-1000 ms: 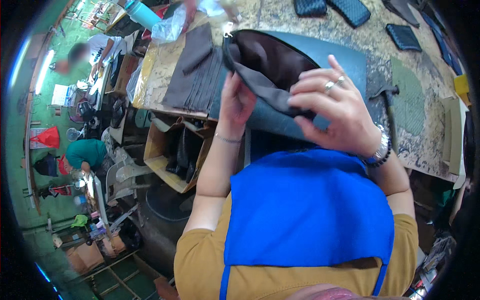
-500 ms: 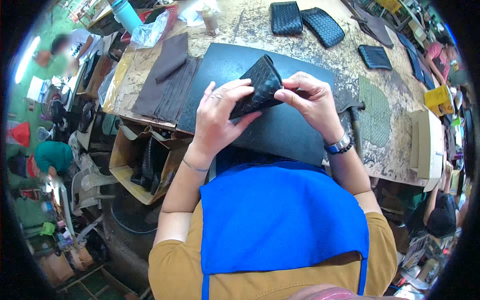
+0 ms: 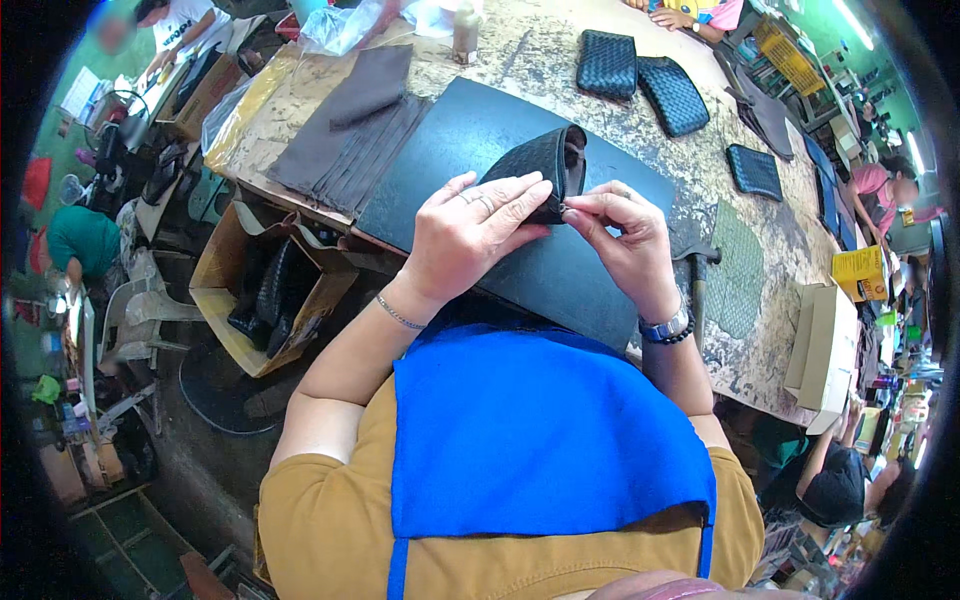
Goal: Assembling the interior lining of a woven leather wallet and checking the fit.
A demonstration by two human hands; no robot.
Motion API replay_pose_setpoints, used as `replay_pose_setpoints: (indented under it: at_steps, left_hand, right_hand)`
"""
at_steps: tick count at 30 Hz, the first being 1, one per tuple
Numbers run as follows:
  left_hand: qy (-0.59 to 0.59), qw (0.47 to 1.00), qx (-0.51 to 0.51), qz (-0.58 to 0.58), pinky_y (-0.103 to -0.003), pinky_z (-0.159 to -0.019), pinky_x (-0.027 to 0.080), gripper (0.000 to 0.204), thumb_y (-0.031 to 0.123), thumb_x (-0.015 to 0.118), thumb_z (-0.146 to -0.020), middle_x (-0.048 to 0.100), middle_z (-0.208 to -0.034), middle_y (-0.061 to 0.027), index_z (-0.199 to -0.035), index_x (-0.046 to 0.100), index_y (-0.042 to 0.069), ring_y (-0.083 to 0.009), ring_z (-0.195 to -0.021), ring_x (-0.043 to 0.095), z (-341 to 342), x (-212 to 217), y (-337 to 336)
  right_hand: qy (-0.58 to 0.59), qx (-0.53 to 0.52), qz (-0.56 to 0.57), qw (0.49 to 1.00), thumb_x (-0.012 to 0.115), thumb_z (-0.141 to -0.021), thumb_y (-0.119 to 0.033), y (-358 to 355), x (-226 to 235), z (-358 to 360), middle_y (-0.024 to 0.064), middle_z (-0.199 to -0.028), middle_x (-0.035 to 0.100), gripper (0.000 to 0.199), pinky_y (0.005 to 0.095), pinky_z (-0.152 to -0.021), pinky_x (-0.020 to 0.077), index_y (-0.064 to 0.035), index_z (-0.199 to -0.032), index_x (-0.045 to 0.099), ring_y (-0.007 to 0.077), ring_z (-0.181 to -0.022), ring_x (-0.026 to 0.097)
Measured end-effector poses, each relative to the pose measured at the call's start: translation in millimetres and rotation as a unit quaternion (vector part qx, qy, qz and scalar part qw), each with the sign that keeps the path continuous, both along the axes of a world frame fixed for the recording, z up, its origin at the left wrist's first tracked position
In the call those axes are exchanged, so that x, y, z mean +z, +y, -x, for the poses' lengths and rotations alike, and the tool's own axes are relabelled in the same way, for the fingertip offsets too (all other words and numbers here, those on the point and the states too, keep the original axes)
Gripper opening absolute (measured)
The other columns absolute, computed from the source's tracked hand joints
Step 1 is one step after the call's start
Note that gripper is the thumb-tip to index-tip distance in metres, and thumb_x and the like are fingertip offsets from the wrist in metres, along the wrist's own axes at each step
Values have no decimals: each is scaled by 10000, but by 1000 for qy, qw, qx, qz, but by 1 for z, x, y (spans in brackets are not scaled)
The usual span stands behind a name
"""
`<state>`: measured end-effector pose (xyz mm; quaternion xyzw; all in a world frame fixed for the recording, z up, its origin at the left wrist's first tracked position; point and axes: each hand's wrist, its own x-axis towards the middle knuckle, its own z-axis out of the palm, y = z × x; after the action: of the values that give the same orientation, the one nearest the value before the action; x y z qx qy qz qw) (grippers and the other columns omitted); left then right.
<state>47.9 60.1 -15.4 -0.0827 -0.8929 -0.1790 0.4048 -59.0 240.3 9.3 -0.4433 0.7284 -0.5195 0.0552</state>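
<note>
Nearest, my left hand wraps its grip around one woven black pouch, while my right hand pinches the zipper end at its near corner, above a black mat on the bench. Farther off lie two similar woven pouches, with a third to the right.

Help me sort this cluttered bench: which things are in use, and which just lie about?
In use: woven pouch, left hand, right hand, black mat.

Lying about: two pouches, brown strips, hammer, bottle, yellow box.
</note>
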Motion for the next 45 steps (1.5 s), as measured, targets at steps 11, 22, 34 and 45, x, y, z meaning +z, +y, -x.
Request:
replay_pose_setpoints:
  at_steps: [11,22,34,45]
  left_hand:
    - [-33,996,-7,77,-434,-914,498,333,254,742,-771,720,-1006,-12,-1090,691,171,-142,-937,693,2,10,3]
    - [34,988,-19,150,-434,-978,457,268,278,736,-789,728,-973,10,-1037,693,187,-122,-925,700,13,1,-18]
    - [-4,968,-24,-251,-298,-740,495,194,177,672,-898,684,-906,-110,-1044,629,56,-211,-785,668,-5,-14,-32]
    - [25,804,-94,-586,-175,-779,383,210,258,496,-1023,531,-898,72,-1011,574,64,-17,-846,437,-40,-86,-49]
  right_hand:
    - [-240,114,49,963,703,-874,-109,2,-23,10,13,-849,627,122,225,-658,463,9,-907,697,81,-813,577]
    - [71,-40,-68,994,714,-830,-103,2,18,-11,112,-746,638,121,287,-572,455,3,-889,710,197,-608,594]
    - [142,-78,-162,973,770,-779,-255,-8,16,10,84,-879,653,243,338,-743,474,-39,-825,667,215,-851,609]
    - [-296,41,-32,954,805,-771,-92,14,-60,4,37,-1063,644,427,232,-773,525,-21,-1146,612,75,-936,593]
